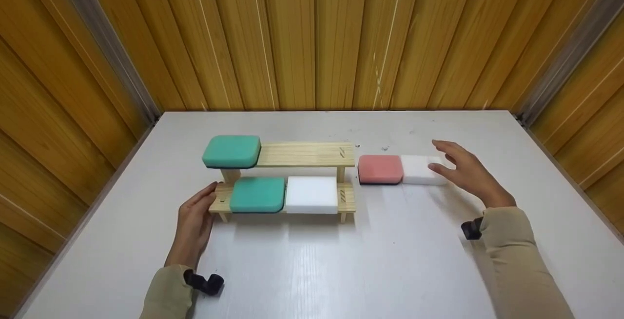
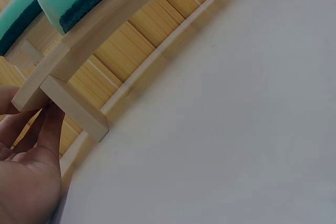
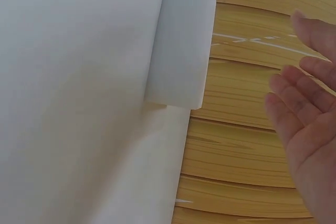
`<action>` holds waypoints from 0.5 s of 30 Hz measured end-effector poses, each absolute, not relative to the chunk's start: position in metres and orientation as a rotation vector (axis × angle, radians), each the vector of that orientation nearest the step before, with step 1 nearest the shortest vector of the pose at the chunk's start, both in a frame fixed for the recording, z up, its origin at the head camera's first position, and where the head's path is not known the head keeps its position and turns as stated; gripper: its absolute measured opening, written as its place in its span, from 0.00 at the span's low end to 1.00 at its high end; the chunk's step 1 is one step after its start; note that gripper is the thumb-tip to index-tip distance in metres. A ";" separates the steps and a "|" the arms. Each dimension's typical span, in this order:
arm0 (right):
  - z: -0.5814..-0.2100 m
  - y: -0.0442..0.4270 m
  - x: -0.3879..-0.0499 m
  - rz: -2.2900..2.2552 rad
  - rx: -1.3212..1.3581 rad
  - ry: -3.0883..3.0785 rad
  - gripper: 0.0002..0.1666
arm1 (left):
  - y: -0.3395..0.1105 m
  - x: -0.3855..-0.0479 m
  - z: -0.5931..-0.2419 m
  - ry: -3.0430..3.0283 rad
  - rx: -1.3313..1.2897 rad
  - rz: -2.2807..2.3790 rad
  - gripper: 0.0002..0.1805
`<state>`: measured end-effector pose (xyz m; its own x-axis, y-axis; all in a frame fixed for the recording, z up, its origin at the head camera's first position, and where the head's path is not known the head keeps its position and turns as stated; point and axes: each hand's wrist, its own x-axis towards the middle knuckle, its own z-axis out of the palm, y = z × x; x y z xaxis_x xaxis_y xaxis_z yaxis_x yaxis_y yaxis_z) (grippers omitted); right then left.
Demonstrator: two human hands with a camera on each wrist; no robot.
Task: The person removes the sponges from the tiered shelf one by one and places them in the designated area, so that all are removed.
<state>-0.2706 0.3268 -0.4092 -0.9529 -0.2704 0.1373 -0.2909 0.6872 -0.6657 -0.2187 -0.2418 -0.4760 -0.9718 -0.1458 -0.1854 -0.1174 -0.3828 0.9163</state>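
Note:
A two-tier wooden rack (image 1: 302, 154) stands on the table, a green sponge (image 1: 232, 151) at the left of its upper shelf. The lower shelf holds another green sponge (image 1: 257, 194) and a white block (image 1: 312, 194) side by side. My left hand (image 1: 192, 221) grips the lower shelf's left end; in the left wrist view its fingers (image 2: 50, 129) lie under the wood (image 2: 39, 85). Right of the rack, a pink sponge (image 1: 380, 169) touches a second white block (image 1: 419, 170). My right hand (image 1: 468, 175), fingers spread, is beside that block; the right wrist view shows a gap between hand (image 3: 310, 129) and block (image 3: 181, 45).
The white table (image 1: 390, 270) extends in front of the rack and to both sides. Ribbed wood-patterned panels (image 1: 292, 41) stand behind the table and at its left and right, with grey metal posts (image 1: 105, 36) at the corners.

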 end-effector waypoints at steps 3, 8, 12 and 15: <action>-0.407 0.323 -0.270 1.128 0.499 -2.840 0.40 | -0.242 -0.219 -0.476 -1.750 0.371 -2.559 0.26; -0.403 0.317 -0.269 1.105 0.540 -2.806 0.38 | -0.242 -0.219 -0.477 -1.771 0.359 -2.542 0.27; -0.401 0.312 -0.268 1.074 0.563 -2.798 0.37 | -0.242 -0.218 -0.476 -1.772 0.355 -2.544 0.27; -0.398 0.308 -0.267 1.067 0.591 -2.777 0.36 | -0.242 -0.219 -0.476 -1.768 0.358 -2.544 0.26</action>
